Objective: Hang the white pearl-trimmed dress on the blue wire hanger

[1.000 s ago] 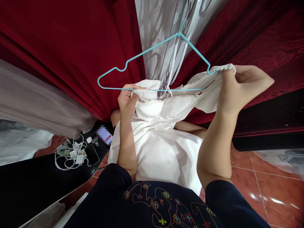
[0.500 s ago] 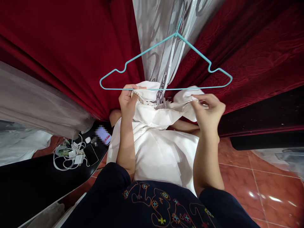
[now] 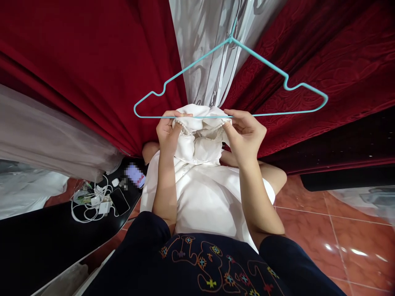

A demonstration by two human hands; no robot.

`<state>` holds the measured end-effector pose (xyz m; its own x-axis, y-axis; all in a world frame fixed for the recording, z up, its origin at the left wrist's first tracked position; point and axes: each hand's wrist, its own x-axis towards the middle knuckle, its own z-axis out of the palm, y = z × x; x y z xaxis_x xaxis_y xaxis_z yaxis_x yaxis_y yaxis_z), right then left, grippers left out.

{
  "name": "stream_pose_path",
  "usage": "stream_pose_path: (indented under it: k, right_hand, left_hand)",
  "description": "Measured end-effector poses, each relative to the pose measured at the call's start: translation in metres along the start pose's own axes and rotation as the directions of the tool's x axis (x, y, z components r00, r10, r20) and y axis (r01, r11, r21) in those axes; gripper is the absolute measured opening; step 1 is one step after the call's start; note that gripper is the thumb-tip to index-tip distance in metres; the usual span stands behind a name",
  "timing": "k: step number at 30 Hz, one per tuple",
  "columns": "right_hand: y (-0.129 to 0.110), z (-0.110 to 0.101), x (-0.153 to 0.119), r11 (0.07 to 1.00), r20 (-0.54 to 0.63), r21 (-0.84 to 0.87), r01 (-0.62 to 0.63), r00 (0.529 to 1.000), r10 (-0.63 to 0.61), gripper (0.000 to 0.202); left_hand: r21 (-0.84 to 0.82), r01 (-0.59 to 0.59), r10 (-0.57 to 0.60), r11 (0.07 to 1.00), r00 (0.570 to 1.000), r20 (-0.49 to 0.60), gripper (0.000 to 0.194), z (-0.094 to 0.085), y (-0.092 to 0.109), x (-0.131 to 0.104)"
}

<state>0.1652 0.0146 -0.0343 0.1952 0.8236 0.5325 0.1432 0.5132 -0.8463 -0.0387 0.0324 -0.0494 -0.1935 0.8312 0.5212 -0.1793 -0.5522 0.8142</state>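
A white dress (image 3: 210, 193) with pearl-like beading along its top edge lies over my lap. My left hand (image 3: 169, 130) pinches the left side of the beaded top, fingers behind and thumb in front. On the other side, my right hand (image 3: 245, 133) grips the right side of that top the same way. White cloth is folded over the bottom bar of a light blue hanger (image 3: 257, 59), and both hands hold the cloth at this bar. The hanger's hook points away from me, in front of pale cloth.
Red curtains (image 3: 92, 53) hang ahead on both sides. To the left, a black bench (image 3: 46, 234) carries tangled white cables (image 3: 83, 211), a dark phone (image 3: 119, 201) and a phone with a blurred screen (image 3: 135, 174). Red floor tiles (image 3: 311, 222) show at right.
My right hand has moved left, bringing the right side of the dress top close to the left side. The hanger's right end has shifted right and up. My left hand has barely moved.
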Motion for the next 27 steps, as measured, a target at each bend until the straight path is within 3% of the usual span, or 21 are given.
stream_pose_path:
  k: [6, 12, 16, 19, 22, 27]
  right_hand:
    - [0.002, -0.008, -0.005, 0.996, -0.061, -0.035, 0.081, 0.995, -0.083, 0.021]
    - [0.005, -0.01, 0.002, 0.998, -0.033, -0.044, 0.041, 0.999, -0.043, 0.016]
    - [0.013, -0.011, 0.006, 0.999, -0.031, -0.034, 0.026, 0.999, -0.028, 0.016]
    - [0.018, -0.013, 0.006, 0.998, -0.047, -0.041, 0.042, 0.998, -0.044, 0.017]
    - [0.02, -0.015, 0.006, 0.997, -0.055, -0.053, 0.049, 0.997, -0.052, 0.018]
    - [0.019, -0.017, 0.007, 0.994, -0.056, -0.106, 0.033, 0.998, -0.039, 0.021]
  left_hand:
    - [-0.04, 0.008, -0.008, 0.999, 1.0, 0.012, 0.026, 0.0, -0.002, 0.002]
    - [-0.018, 0.002, -0.001, 1.0, 0.999, 0.038, 0.023, 0.001, -0.004, 0.001]
    - [0.091, 0.0, -0.005, 0.996, 0.998, 0.057, 0.026, -0.002, -0.004, -0.003]
    - [0.231, -0.089, 0.075, 0.969, 0.995, 0.068, 0.03, -0.015, -0.006, -0.002]
    - [0.357, -0.14, 0.157, 0.924, 0.987, -0.019, 0.036, -0.037, -0.011, 0.003]
    - [0.416, 0.007, 0.114, 0.909, 0.957, -0.266, 0.024, -0.069, -0.01, 0.009]
